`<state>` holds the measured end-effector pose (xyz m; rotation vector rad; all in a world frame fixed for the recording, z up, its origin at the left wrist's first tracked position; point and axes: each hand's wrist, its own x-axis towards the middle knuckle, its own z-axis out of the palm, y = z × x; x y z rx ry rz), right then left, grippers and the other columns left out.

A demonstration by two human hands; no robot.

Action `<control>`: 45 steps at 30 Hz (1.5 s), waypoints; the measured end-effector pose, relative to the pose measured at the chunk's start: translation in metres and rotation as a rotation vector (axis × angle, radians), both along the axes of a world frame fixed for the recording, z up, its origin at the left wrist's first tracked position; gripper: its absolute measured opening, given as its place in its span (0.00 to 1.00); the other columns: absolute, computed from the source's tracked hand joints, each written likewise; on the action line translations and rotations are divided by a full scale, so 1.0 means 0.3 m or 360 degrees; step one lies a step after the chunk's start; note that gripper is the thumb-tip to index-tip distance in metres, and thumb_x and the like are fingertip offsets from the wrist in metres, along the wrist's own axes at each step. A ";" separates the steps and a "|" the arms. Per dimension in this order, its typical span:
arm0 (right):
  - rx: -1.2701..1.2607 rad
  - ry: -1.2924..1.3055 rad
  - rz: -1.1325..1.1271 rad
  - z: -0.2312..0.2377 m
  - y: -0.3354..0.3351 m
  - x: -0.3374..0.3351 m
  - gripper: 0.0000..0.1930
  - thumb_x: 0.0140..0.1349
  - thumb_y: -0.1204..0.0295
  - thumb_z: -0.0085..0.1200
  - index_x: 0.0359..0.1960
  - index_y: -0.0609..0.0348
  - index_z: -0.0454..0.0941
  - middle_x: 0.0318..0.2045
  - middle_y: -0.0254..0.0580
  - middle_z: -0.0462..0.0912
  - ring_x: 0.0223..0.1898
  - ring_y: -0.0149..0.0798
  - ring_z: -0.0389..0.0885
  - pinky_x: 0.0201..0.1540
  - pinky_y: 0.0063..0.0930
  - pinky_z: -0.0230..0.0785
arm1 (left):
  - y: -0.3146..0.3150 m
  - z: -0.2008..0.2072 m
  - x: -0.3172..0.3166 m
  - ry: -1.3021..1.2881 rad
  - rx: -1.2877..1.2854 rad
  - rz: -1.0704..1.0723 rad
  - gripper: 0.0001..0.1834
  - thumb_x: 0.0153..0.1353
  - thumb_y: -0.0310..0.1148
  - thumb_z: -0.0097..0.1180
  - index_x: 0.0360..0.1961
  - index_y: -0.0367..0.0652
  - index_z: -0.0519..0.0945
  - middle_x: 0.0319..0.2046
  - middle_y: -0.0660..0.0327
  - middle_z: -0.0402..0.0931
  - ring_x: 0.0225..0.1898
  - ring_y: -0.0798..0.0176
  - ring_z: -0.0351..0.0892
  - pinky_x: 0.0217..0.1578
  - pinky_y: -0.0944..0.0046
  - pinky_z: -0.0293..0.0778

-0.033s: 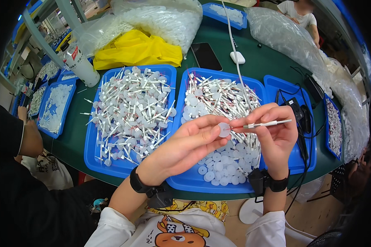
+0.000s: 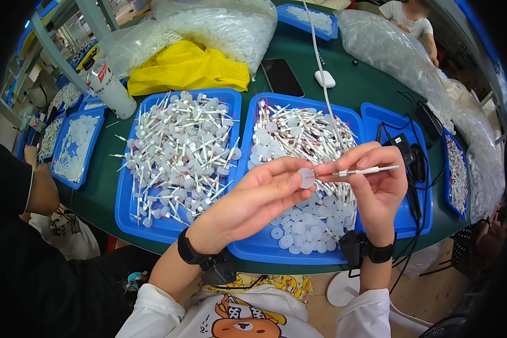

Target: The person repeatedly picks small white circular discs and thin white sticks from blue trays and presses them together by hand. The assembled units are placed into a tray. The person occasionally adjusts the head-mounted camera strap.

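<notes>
My left hand (image 2: pixel 259 191) pinches a round translucent white disc (image 2: pixel 306 178) between thumb and fingers. Close against it, my right hand (image 2: pixel 380 183) grips a thin white stick-like piece (image 2: pixel 374 169), which points out to the right. Thin red wire shows between the stick and the disc. Both hands hover over the middle blue tray (image 2: pixel 284 256), where loose white discs (image 2: pixel 301 231) lie at the near side and white sticks with red wires (image 2: pixel 304 129) are heaped behind. In the left blue tray (image 2: pixel 124 211) lie many sticks with discs on them (image 2: pixel 180 158).
A third blue tray (image 2: pixel 425 214) at the right holds black cables and a dark box. Behind the trays are a yellow bag (image 2: pixel 188 67), a phone (image 2: pixel 282 77), a white case (image 2: pixel 324 79) and a bottle (image 2: pixel 111 90). A person's arm (image 2: pixel 44 188) is at left.
</notes>
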<state>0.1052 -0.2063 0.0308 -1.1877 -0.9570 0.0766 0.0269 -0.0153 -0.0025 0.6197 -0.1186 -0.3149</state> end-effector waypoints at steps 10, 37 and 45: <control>-0.0204 -0.0073 -0.0075 0.013 -0.005 -0.016 0.10 0.63 0.83 0.54 0.41 0.62 0.67 0.39 0.51 0.78 0.44 0.51 0.84 0.48 0.45 0.81 | 0.000 -0.003 0.004 -0.0053 0.0117 0.0021 0.17 0.68 0.31 0.56 0.56 0.41 0.70 0.52 0.60 0.74 0.56 0.67 0.72 0.61 0.62 0.66; -0.0914 -0.0318 -0.0099 0.046 -0.023 -0.013 0.01 0.59 0.80 0.59 0.32 0.65 0.81 0.21 0.38 0.81 0.17 0.30 0.76 0.21 0.23 0.66 | -0.008 0.035 0.000 -0.1035 0.1488 0.1139 0.14 0.43 0.22 0.75 0.33 0.39 0.86 0.34 0.58 0.84 0.39 0.62 0.84 0.42 0.65 0.79; -0.0844 0.0646 0.0340 0.044 -0.037 -0.015 0.07 0.68 0.77 0.52 0.33 0.65 0.81 0.18 0.34 0.78 0.17 0.23 0.74 0.21 0.20 0.66 | -0.021 0.027 -0.005 -0.0997 0.1378 0.1060 0.13 0.42 0.22 0.75 0.32 0.38 0.86 0.35 0.57 0.84 0.39 0.61 0.84 0.41 0.65 0.79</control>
